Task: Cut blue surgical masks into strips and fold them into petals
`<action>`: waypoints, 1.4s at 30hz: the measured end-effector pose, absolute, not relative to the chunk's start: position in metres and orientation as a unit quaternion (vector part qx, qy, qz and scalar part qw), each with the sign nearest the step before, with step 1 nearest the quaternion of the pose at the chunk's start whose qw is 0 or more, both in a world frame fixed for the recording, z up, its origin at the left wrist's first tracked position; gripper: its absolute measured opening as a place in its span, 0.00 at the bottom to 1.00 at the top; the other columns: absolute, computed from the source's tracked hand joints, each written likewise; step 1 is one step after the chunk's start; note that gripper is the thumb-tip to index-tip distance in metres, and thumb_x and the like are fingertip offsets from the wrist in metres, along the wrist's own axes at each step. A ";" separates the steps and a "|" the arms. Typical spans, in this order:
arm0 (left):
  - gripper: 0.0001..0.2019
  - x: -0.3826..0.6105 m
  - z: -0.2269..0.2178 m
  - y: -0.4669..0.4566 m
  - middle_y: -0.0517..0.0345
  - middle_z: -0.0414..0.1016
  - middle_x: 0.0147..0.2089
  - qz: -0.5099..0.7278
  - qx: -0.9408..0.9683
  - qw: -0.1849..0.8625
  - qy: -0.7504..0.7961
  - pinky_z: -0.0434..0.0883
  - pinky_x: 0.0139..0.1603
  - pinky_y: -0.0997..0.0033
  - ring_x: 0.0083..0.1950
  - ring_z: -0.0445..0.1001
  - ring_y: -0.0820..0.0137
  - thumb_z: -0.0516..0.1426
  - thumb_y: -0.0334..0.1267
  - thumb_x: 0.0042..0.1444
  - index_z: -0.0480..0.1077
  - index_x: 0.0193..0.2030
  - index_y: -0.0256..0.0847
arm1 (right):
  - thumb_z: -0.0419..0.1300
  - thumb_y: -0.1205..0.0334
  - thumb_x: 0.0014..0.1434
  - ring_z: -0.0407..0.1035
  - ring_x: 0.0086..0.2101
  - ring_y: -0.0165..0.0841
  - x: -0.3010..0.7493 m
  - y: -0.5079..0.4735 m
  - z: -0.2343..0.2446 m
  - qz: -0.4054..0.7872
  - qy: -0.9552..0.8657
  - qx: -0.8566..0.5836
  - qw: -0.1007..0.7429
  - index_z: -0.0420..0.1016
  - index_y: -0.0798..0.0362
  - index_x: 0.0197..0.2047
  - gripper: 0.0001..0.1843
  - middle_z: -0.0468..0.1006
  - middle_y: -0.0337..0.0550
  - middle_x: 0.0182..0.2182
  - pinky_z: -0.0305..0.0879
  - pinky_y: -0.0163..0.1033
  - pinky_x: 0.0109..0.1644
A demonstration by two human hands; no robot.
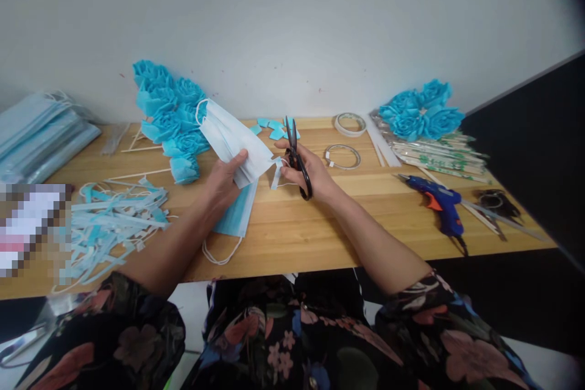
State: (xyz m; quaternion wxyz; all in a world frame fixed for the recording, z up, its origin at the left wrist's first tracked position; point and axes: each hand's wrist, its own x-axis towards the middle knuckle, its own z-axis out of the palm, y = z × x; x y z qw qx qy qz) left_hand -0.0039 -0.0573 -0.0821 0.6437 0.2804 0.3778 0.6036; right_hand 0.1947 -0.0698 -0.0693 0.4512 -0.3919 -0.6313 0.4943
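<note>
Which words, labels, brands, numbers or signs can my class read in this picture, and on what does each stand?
No text can be read.
Long packets: green print, too small and blurred.
Flat item at far left: pixelated, unreadable.
Held mask and scissors: no lettering visible.

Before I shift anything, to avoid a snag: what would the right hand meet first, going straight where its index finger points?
The right hand would probably meet the pale blue mask held by the left hand; depth is unclear, so it might pass over or under.
</note>
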 end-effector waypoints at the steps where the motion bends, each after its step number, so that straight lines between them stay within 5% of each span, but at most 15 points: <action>1: 0.23 -0.004 -0.082 -0.057 0.53 0.84 0.47 0.602 0.280 0.644 0.380 0.75 0.61 0.58 0.57 0.79 0.57 0.71 0.36 0.47 0.75 0.50 0.39 | 0.70 0.50 0.53 0.64 0.32 0.30 0.195 -0.069 -0.069 0.490 -0.630 -0.399 0.452 0.71 0.49 0.56 0.29 0.67 0.35 0.30 0.65 0.39 0.40; 8: 0.18 -0.012 -0.085 -0.049 0.55 0.82 0.52 0.629 0.263 0.622 0.384 0.76 0.62 0.62 0.62 0.75 0.59 0.70 0.37 0.49 0.75 0.48 0.42 | 0.62 0.39 0.58 0.66 0.30 0.30 0.199 -0.069 -0.059 0.461 -0.560 -0.471 0.502 0.71 0.51 0.58 0.31 0.71 0.39 0.30 0.63 0.34 0.28; 13: 0.23 -0.017 -0.082 -0.046 0.56 0.82 0.51 0.637 0.264 0.617 0.380 0.76 0.62 0.59 0.65 0.73 0.57 0.70 0.36 0.48 0.74 0.52 0.45 | 0.64 0.40 0.56 0.65 0.24 0.26 0.200 -0.074 -0.048 0.497 -0.571 -0.467 0.457 0.73 0.54 0.53 0.30 0.73 0.37 0.27 0.61 0.32 0.24; 25: 0.16 -0.015 -0.067 -0.049 0.52 0.82 0.52 0.638 0.235 0.628 0.378 0.71 0.67 0.59 0.68 0.69 0.55 0.68 0.32 0.46 0.75 0.44 0.40 | 0.64 0.39 0.58 0.68 0.22 0.26 0.200 -0.080 -0.043 0.616 -0.624 -0.400 0.268 0.73 0.54 0.42 0.25 0.79 0.41 0.27 0.61 0.32 0.21; 30: 0.16 -0.017 -0.069 -0.047 0.52 0.82 0.52 0.644 0.244 0.628 0.363 0.74 0.63 0.61 0.66 0.71 0.56 0.66 0.33 0.49 0.74 0.46 0.40 | 0.63 0.38 0.59 0.67 0.22 0.24 0.200 -0.082 -0.038 0.605 -0.631 -0.411 0.260 0.71 0.54 0.36 0.25 0.78 0.41 0.27 0.60 0.32 0.22; 42: 0.28 -0.006 -0.068 -0.057 0.48 0.83 0.51 0.615 0.308 0.638 0.346 0.76 0.59 0.57 0.59 0.77 0.51 0.69 0.34 0.46 0.73 0.56 0.38 | 0.65 0.36 0.56 0.68 0.25 0.25 0.200 -0.081 -0.041 0.598 -0.618 -0.425 0.284 0.72 0.55 0.41 0.28 0.79 0.43 0.30 0.61 0.31 0.23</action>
